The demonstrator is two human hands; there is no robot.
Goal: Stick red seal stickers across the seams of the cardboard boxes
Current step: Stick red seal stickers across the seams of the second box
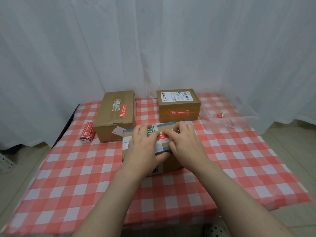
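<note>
Pressing red seal sticker (pixel 162 136) onto near box (pixel 171 165): left hand (pixel 142 144) flat, right hand (pixel 185 140) apparently pinching it.

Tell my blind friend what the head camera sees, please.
The left hand and right hand hold a red sticker down on the near box on a checked table. The left box and right box behind already wear stickers; a sticker roll lies left, a clear tray right.
</note>
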